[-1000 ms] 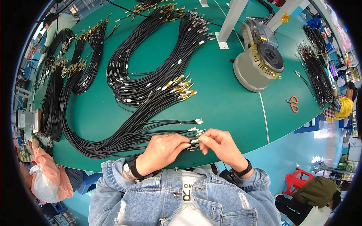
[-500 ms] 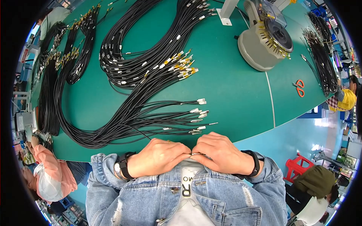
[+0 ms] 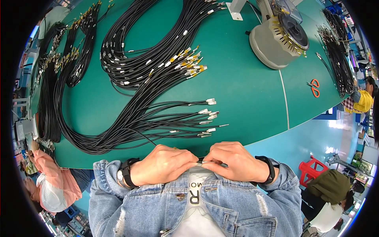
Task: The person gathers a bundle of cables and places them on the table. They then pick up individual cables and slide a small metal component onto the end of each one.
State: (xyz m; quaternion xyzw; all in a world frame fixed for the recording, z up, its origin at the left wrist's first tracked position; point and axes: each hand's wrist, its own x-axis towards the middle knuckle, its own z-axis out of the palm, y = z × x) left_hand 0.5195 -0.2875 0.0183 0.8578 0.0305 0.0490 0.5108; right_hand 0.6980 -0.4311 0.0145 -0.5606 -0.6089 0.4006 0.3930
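Close to my chest, at the table's near edge, both hands meet fingertip to fingertip. My left hand (image 3: 166,164) is closed in a pinch on a black cable (image 3: 147,138), which leaves the bundle and passes behind that hand. Pinched as well, my right hand (image 3: 233,161) grips a thin pale wire-like end (image 3: 208,162) between thumb and forefinger. Most of this end is covered by the fingers. Just beyond the hands lies a large bundle of black cables (image 3: 118,128), its near ends spread out with silvery connectors (image 3: 212,114).
More black cables (image 3: 79,51) lie at the far left, others (image 3: 335,59) at the right edge. A round grey machine (image 3: 272,43) with a dark disc stands at the back right. Orange-handled scissors (image 3: 314,88) lie near the right edge. A red stool (image 3: 312,170) and seated people flank the table.
My fingertips have drawn slightly apart, and more of the pale wire-like end shows at my right fingers. The view has shifted a little; the cables lie as before.
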